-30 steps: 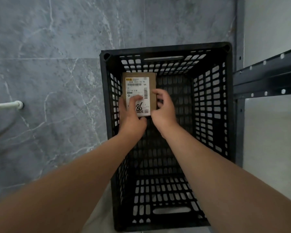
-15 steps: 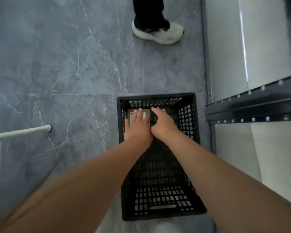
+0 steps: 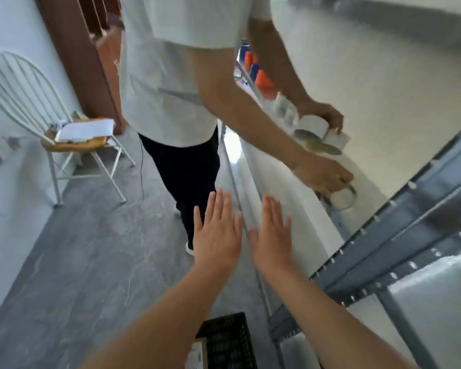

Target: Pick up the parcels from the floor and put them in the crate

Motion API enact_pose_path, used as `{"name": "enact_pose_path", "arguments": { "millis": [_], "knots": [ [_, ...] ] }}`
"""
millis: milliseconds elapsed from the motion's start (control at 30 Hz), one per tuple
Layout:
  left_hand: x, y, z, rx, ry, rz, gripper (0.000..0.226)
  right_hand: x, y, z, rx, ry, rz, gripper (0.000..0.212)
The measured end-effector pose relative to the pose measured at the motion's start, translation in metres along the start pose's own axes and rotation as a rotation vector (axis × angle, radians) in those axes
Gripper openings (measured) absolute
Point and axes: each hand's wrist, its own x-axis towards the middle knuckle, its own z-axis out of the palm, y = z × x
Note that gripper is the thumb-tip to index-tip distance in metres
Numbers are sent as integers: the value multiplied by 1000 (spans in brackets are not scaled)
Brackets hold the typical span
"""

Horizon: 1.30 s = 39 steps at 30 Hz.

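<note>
Above the grey floor point(image 3: 72, 262), the left hand point(image 3: 216, 235) and right hand point(image 3: 270, 237) hover flat, fingers spread, holding nothing. Open floor runs left toward a white chair point(image 3: 51, 129); a metal shelf rack point(image 3: 383, 249) borders the right. Another person point(image 3: 176, 83) stands ahead. Below, the black crate point(image 3: 228, 342) holds a parcel point(image 3: 197, 354) against its left wall.

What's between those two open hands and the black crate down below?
In the head view, only the person's own forearms and bare grey floor lie between the hands and the crate.
</note>
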Motion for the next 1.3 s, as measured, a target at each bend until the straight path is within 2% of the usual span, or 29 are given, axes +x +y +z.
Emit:
{"name": "enact_pose_path", "arguments": {
  "millis": [133, 300, 467, 600, 767, 1067, 1300],
  "knots": [
    [2, 56, -100, -1, 259, 87, 61, -11, -30, -124, -61, 229, -62, 72],
    [8, 101, -182, 93, 366, 351, 61, -15, -51, -237, -172, 415, -39, 73],
    [15, 136, -232, 65, 438, 550, 62, -30, -67, -299, -246, 597, 25, 71],
    [7, 153, -260, 11, 441, 713, 62, -65, -86, -321, -310, 711, 168, 72],
    [0, 169, -268, -86, 420, 797, 63, -90, -93, -328, -375, 748, 267, 71],
    [-93, 203, -253, -173, 346, 1111, 62, -213, -82, -339, -489, 772, 534, 69],
    [-178, 252, -280, -308, 349, 1251, 62, -314, -74, -384, -581, 834, 687, 72]
  ]
}}
